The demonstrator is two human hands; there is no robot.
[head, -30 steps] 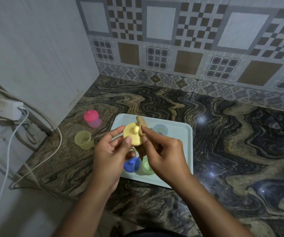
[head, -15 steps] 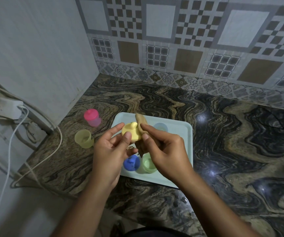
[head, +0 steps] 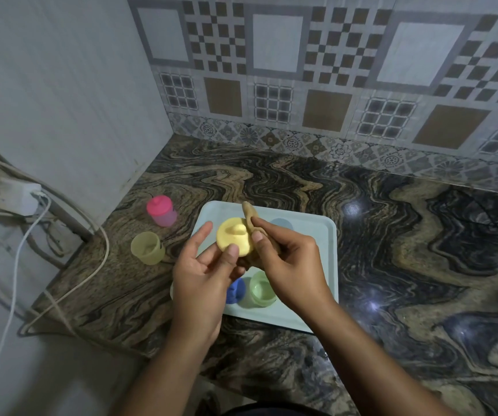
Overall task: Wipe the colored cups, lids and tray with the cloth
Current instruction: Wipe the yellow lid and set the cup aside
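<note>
The left hand (head: 202, 274) grips the yellow lid (head: 234, 238). Its thumb presses the lid's near edge, the other fingers curl behind it, and the forefinger stands free to the left. The lid's spouted top faces the camera. The right hand (head: 289, 265) pinches a tan cloth (head: 249, 216) between thumb and forefinger, right against the lid's right edge. 1 end of the cloth sticks up past the fingertips, and the rest bunches under the palm below the lid. Both hands hold their things in the air above the near half of the pale tray (head: 325, 265), which lies flat on the bench (head: 392, 250).

3 more pieces show on the tray. A green cup (head: 261, 288) stands open near the front edge, partly covered by the right hand. Just left of it is a blue piece (head: 235, 291), half hidden by the left hand, so cup or lid cannot be told. A pale blue cup (head: 282, 223) sits at the far side behind the fingers.

Off the tray to the left, 2 cups stand on the bench: a pink-lidded cup (head: 160, 210) nearer the side wall (head: 61, 100), and an open yellow cup (head: 148, 247) nearer the person. The 2 are apart from each other and from the tray. A tiled wall (head: 271, 70) runs along the back of the bench. At far left a white adapter (head: 16, 195) hangs with a white cable (head: 13, 265) trailing down.
</note>
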